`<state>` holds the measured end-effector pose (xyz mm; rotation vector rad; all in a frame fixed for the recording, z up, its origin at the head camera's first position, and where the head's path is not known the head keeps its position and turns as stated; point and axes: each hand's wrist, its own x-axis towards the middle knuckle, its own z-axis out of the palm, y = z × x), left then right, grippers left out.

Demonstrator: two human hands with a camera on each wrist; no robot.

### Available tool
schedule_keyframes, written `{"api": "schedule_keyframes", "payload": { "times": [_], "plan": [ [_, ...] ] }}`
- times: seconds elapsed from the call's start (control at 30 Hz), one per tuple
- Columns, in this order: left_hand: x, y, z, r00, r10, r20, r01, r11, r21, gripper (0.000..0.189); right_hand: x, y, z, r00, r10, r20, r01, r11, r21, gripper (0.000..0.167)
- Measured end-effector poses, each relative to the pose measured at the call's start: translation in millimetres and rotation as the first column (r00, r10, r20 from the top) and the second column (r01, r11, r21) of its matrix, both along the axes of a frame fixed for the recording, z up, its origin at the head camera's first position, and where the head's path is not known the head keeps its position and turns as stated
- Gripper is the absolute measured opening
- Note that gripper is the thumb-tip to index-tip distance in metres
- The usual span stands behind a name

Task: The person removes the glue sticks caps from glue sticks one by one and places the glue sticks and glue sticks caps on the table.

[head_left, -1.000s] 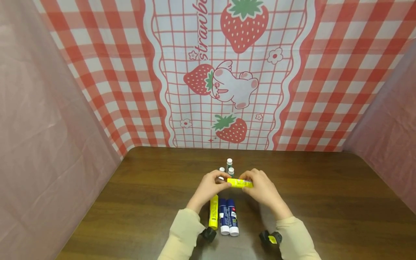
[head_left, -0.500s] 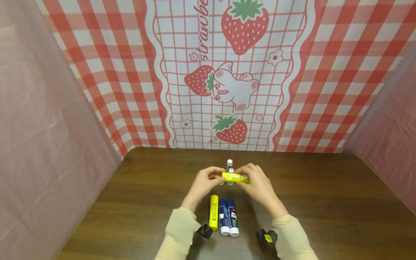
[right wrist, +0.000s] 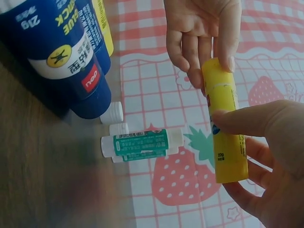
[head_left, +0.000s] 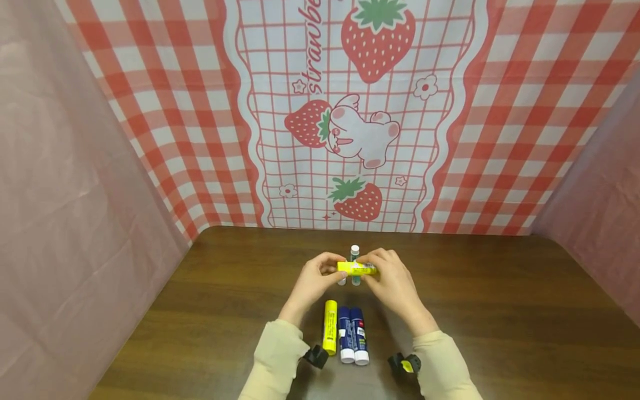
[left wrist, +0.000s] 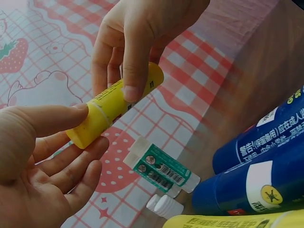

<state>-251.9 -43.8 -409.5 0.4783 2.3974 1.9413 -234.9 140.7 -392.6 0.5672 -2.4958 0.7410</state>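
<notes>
Green-label glue sticks [head_left: 354, 256] mostly hidden behind both hands in head view; count unclear. Blue sticks [left wrist: 266, 171] cut off at left-wrist frame edge; label print unreadable.

We see a smooth plastic yellow glue stick [head_left: 356, 269], a matt wood-grain bench [head_left: 500, 311] and a creased cloth backdrop [head_left: 175, 111].
</notes>
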Motion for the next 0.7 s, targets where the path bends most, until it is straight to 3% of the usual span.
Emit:
{"api": "schedule_keyframes", "payload": {
  "times": [0.1,0.33,0.7],
  "plan": [
    [2.0,0.7,2.3,1.000,0.000,0.009,0.000,1.000,0.005,0.028,0.2,0.7,-0.4,1.000,0.006,0.001,-0.006,1.000,-0.001,0.028],
    [18.6,0.8,25.5,1.000,0.007,-0.013,-0.007,1.000,0.009,0.026,-0.9,2.3,-0.3,1.000,0.015,0.004,-0.015,1.000,-0.010,0.028],
    [20.6,0.5,28.9,1.000,0.001,-0.007,0.000,1.000,0.016,0.025,-2.4,3.1,-2.3,1.000,0.025,0.002,-0.025,1.000,-0.015,0.028]
  ]
}}
